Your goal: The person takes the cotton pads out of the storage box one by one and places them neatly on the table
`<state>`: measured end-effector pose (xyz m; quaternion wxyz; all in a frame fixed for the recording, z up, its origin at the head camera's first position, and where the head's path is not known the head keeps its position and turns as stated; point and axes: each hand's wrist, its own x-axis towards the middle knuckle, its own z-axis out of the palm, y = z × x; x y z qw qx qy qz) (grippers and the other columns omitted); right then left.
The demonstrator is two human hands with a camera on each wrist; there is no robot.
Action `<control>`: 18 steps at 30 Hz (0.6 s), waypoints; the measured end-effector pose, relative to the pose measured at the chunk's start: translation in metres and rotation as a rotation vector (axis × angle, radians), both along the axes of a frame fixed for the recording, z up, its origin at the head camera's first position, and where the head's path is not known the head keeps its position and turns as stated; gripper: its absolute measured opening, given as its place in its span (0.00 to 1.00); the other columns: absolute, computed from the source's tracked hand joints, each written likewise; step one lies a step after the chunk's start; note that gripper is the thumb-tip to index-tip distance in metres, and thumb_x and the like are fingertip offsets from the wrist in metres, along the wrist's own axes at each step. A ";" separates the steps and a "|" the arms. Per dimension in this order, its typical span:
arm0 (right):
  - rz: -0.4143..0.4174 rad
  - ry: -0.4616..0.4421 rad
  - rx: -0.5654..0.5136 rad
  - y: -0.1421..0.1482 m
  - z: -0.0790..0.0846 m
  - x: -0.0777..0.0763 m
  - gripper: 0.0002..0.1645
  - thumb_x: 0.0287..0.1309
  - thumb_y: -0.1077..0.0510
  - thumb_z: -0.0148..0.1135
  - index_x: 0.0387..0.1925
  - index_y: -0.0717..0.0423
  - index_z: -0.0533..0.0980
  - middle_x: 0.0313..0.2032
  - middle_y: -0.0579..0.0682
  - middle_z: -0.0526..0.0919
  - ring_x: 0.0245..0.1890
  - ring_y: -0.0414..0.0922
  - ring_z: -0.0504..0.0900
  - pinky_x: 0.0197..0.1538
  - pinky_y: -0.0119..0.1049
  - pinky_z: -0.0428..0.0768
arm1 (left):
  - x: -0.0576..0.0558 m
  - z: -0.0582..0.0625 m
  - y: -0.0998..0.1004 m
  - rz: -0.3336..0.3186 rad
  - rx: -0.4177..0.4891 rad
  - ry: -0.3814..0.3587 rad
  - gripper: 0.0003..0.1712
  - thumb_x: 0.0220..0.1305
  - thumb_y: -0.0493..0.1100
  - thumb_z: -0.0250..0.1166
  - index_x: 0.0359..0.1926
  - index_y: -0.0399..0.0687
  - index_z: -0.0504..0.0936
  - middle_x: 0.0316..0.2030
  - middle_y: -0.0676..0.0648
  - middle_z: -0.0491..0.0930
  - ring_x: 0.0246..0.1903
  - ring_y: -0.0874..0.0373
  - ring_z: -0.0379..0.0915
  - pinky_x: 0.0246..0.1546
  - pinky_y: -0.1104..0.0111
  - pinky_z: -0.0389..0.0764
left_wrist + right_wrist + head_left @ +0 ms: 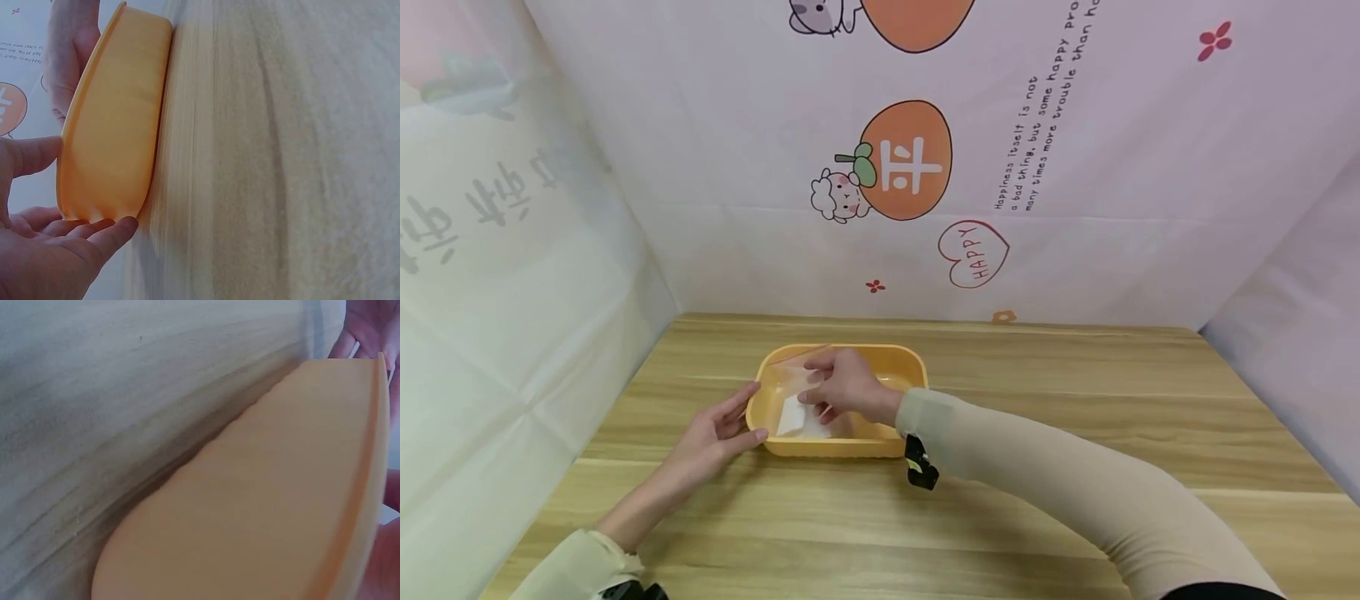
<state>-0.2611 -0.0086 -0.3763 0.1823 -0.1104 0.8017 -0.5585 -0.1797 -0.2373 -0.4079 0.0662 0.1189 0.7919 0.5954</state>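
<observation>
Packet: clear plastic film packet with a white piece [792, 418] lay inside the orange, rounded-rectangular plastic tub [842, 448], at its left end, on the wood-grain desk [820, 533].
Nearer hand: right [850, 387], over the tub; white piece sat left and nearside of its fingers.
Right grip: fingers at film; I could not tell whether they pinched.
Left hand [703, 442]: thumb and fingers apart, touching the tub.
Tub axis: left–right.
Left wrist view: showed me fingertips low on the end wall, hidden from the head view.
</observation>
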 end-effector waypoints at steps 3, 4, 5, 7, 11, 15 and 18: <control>0.030 0.005 -0.015 0.003 0.004 -0.001 0.35 0.58 0.71 0.76 0.68 0.66 0.76 0.38 0.56 0.87 0.18 0.45 0.82 0.28 0.43 0.89 | 0.001 0.000 -0.001 0.000 0.002 -0.008 0.45 0.74 0.36 0.66 0.82 0.32 0.52 0.80 0.31 0.50 0.75 0.38 0.56 0.66 0.66 0.68; 0.040 0.005 -0.017 0.005 0.006 -0.001 0.36 0.59 0.71 0.76 0.68 0.66 0.76 0.39 0.57 0.88 0.18 0.45 0.83 0.29 0.43 0.89 | 0.000 0.000 -0.001 -0.002 0.004 -0.009 0.45 0.74 0.36 0.66 0.82 0.32 0.51 0.80 0.32 0.50 0.75 0.38 0.56 0.66 0.67 0.68; 0.050 0.003 -0.020 0.006 0.008 -0.001 0.36 0.59 0.71 0.75 0.69 0.67 0.75 0.40 0.57 0.88 0.18 0.45 0.83 0.29 0.42 0.89 | 0.000 0.000 -0.001 -0.004 0.004 -0.011 0.45 0.74 0.36 0.66 0.82 0.32 0.51 0.80 0.32 0.50 0.75 0.39 0.56 0.65 0.69 0.68; 0.072 0.003 -0.020 0.010 0.013 0.000 0.37 0.60 0.71 0.74 0.70 0.67 0.74 0.39 0.56 0.88 0.19 0.45 0.82 0.31 0.42 0.89 | 0.000 0.000 -0.001 -0.008 0.002 -0.011 0.46 0.75 0.37 0.66 0.82 0.33 0.51 0.80 0.33 0.50 0.75 0.39 0.56 0.65 0.70 0.69; 0.107 0.010 -0.025 0.020 0.024 0.001 0.37 0.61 0.70 0.73 0.71 0.68 0.72 0.34 0.55 0.89 0.19 0.44 0.82 0.34 0.43 0.90 | 0.000 0.001 -0.001 -0.014 -0.003 -0.012 0.46 0.75 0.38 0.67 0.82 0.33 0.50 0.80 0.33 0.49 0.75 0.39 0.56 0.65 0.70 0.68; 0.134 0.026 -0.023 0.032 0.035 0.002 0.37 0.63 0.69 0.73 0.72 0.68 0.71 0.44 0.60 0.89 0.20 0.42 0.83 0.38 0.44 0.90 | 0.001 0.002 -0.001 -0.015 -0.014 -0.010 0.46 0.75 0.39 0.67 0.82 0.33 0.50 0.80 0.33 0.49 0.75 0.39 0.56 0.66 0.69 0.67; 0.154 0.035 -0.010 0.043 0.043 0.001 0.38 0.63 0.69 0.73 0.73 0.66 0.70 0.54 0.61 0.87 0.22 0.42 0.84 0.38 0.43 0.90 | 0.002 0.002 -0.001 -0.010 -0.019 -0.008 0.46 0.75 0.38 0.67 0.82 0.33 0.50 0.80 0.33 0.49 0.75 0.38 0.56 0.65 0.71 0.68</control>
